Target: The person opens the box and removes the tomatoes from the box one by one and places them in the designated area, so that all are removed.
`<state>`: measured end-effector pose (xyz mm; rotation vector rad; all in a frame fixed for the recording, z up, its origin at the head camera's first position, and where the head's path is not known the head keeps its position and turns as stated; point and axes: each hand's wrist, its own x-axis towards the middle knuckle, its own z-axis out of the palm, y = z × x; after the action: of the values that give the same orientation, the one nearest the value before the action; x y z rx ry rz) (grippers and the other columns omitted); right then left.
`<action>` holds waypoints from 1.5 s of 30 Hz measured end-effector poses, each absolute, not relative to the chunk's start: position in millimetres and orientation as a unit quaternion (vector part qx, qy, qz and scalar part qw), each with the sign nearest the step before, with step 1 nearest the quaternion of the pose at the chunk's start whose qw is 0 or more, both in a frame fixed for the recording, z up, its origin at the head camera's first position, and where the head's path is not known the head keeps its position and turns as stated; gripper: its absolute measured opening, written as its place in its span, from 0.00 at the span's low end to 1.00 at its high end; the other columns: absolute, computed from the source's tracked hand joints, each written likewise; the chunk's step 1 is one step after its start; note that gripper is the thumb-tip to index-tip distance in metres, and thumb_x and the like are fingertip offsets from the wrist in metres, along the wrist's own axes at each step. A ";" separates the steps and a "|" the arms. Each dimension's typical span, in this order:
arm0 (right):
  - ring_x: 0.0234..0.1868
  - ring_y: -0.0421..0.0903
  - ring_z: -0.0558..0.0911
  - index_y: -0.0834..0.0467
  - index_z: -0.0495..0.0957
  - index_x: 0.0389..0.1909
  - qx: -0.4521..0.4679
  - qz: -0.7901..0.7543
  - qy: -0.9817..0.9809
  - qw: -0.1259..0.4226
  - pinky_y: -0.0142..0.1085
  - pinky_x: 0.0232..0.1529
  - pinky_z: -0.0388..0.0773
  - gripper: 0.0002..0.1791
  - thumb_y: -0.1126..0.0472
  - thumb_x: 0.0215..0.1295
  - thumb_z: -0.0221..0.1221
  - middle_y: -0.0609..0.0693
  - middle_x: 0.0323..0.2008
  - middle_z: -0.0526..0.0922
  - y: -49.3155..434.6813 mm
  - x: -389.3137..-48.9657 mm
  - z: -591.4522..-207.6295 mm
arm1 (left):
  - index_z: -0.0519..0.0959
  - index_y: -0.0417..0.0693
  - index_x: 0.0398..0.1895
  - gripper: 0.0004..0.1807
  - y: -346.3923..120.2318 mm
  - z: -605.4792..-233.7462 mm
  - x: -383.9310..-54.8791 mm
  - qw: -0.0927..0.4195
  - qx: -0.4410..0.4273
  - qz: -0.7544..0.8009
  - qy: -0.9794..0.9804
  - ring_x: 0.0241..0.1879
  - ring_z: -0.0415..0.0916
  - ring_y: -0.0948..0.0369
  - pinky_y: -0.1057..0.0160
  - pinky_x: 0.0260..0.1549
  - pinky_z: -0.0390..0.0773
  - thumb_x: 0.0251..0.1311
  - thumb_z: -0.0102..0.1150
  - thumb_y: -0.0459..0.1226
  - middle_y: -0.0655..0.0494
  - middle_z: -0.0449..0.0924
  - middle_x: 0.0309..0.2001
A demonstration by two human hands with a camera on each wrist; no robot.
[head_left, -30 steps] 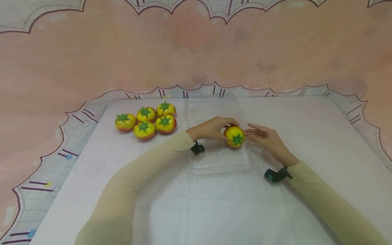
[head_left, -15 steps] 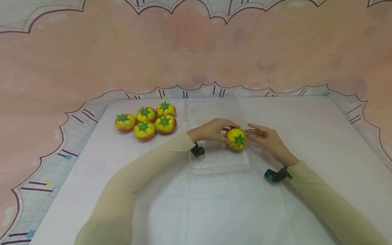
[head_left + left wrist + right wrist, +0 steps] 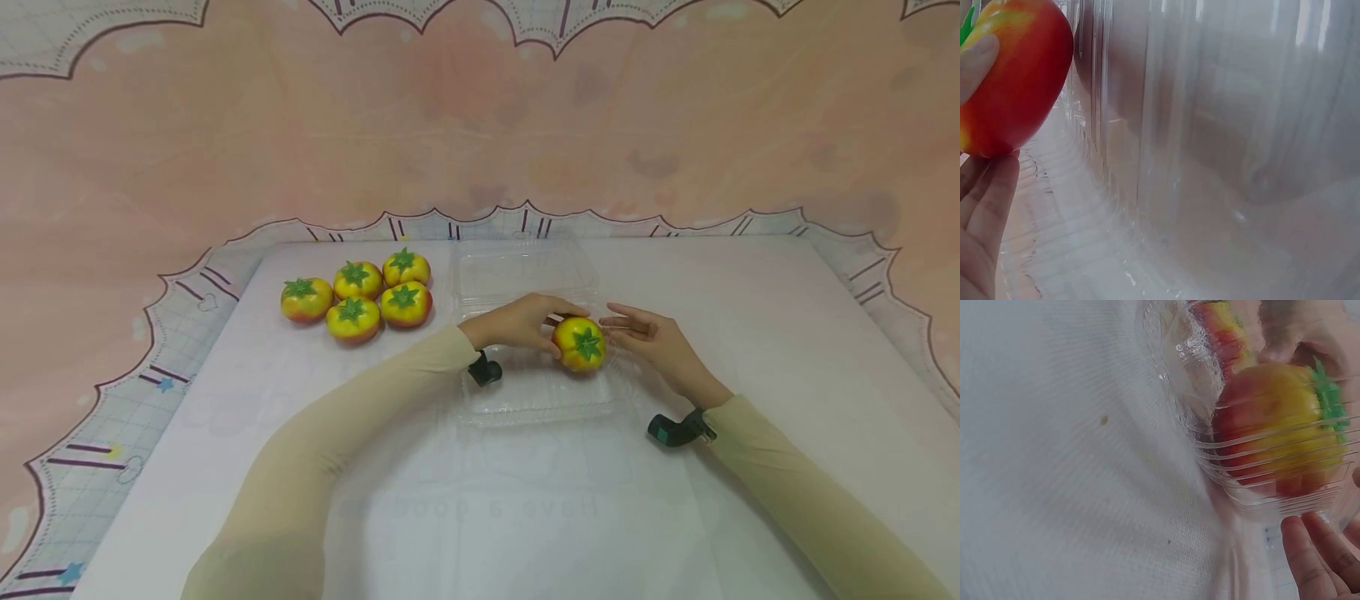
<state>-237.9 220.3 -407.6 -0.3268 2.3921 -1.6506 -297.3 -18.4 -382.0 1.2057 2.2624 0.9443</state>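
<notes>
A yellow-red tomato (image 3: 579,344) with a green star-shaped top is between the thumb and fingers of my left hand (image 3: 517,321). It sits within the right part of a clear plastic clamshell box (image 3: 536,410). In the left wrist view, the red side of the tomato (image 3: 1029,81) shows beside the ribbed plastic, thumb on one side and fingertips beneath. Through the box wall (image 3: 1260,503) the same fruit appears in the right wrist view. My right hand (image 3: 654,343) is at the box's right side, its extended fingertips (image 3: 1297,534) right at the wall.
Several similar tomatoes (image 3: 354,320) stand grouped on the white tabletop (image 3: 465,517), left of the box. The box's opened lid (image 3: 525,275) lies flat toward the back. A patterned pink cloth backdrop (image 3: 480,125) rises behind the table.
My left hand has shifted slightly right and toward me with the tomato, lowering it, and the fruit's top now faces more upward. The right hand has stayed in place.
</notes>
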 end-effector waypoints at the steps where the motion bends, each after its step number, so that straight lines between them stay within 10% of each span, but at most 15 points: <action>1: 0.44 0.20 0.77 0.63 0.60 0.68 -0.114 -0.558 0.815 0.106 0.18 0.49 0.75 0.31 0.58 0.67 0.55 0.68 0.60 0.71 220.3 -238.1 -407.7 | 0.68 0.39 0.64 0.35 -18.3 -382.4 -297.8 0.204 0.432 0.338 0.811 0.62 0.69 0.56 0.69 0.58 0.74 0.49 0.67 0.28 0.47 0.69 0.64; 45: 0.43 0.21 0.78 0.63 0.59 0.68 -0.110 -0.569 0.807 0.112 0.20 0.49 0.76 0.32 0.58 0.66 0.56 0.68 0.61 0.71 220.4 -237.1 -406.8 | 0.69 0.40 0.63 0.36 -18.7 -383.7 -302.5 0.232 0.380 0.362 0.819 0.61 0.71 0.56 0.69 0.58 0.73 0.48 0.70 0.34 0.48 0.71 0.63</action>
<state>-237.1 220.4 -406.8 -0.3223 2.3702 -1.6694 -302.5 -18.7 -383.7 1.0429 2.2506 0.9954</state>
